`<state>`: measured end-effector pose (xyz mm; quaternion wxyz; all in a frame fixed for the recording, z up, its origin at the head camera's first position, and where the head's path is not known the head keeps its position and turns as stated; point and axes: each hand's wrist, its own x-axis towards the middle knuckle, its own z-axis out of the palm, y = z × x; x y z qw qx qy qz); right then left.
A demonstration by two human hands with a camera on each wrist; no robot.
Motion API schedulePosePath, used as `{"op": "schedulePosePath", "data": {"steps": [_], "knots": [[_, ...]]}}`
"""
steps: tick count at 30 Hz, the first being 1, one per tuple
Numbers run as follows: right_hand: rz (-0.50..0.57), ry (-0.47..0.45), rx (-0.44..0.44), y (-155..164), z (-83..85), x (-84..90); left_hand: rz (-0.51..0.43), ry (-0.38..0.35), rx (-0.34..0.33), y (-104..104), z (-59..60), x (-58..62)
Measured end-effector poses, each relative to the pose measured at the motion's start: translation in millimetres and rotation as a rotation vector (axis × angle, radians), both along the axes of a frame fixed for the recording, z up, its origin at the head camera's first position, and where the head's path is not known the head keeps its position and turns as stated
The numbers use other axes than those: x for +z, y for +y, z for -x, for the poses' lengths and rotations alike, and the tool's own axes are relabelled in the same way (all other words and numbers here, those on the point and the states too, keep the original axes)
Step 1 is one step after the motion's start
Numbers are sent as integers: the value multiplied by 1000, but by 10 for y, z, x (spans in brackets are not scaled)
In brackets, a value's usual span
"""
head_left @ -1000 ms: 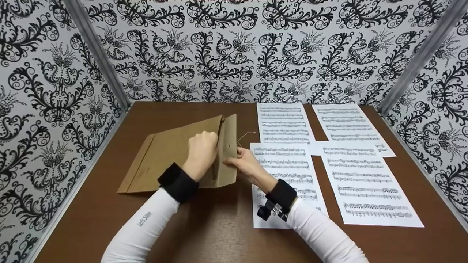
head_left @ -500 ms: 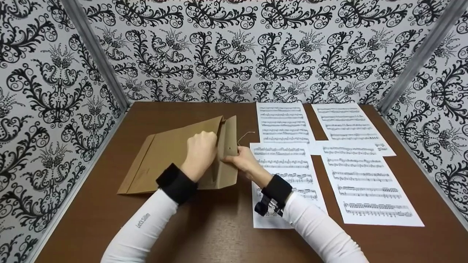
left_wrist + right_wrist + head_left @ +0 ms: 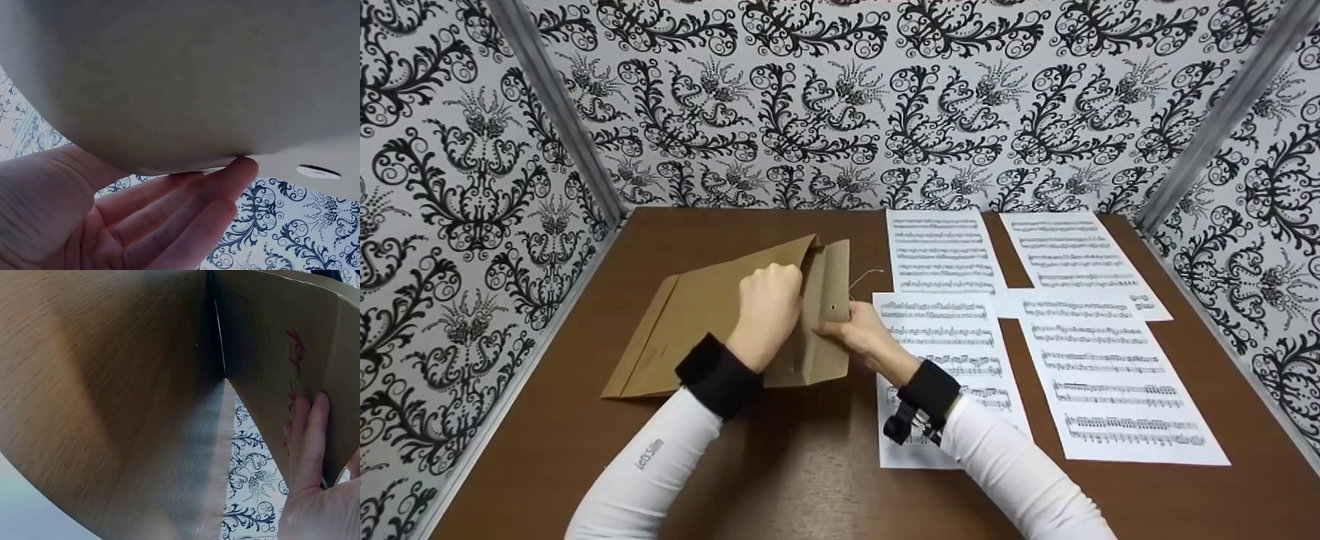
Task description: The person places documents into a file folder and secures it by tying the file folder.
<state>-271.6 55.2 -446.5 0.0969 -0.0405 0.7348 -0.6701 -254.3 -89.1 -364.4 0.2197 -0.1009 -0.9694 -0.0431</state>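
- Head view: At a brown table, a brown envelope is resting left of several pages of sheet music, its flap pointing right. A person's left hand is gripping the edge of the opening, knuckles up, fingertips hidden; the right hand is pinching the flap, a thin string trailing nearby.
- Left wrist view: The envelope is filling the upper part; the left hand's fingers are meeting its lower edge, the thumb hiding from my sight.
- Right wrist view: The right hand's fingers are lying fairly straight against brown paper, beside red markings. Patterned wallpaper is showing beyond.
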Motion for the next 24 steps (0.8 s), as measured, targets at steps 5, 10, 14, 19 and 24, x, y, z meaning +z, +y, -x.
{"op": "schedulePosePath", "data": {"steps": [5, 10, 14, 19, 24], "knots": [[42, -37, 2, -14, 8, -25, 29, -21, 21, 10, -8, 23], [45, -51, 1, -21, -3, -29, 33, 19, 22, -3, -9, 2], [36, -49, 7, -17, -9, -34, 24, 28, 19, -17, -8, -4], [30, -57, 5, -14, -3, -65, 1, -2, 15, -36, -4, -19], [19, -95, 7, -10, 1, -94, -30, -21, 1, -66, 2, -85]]}}
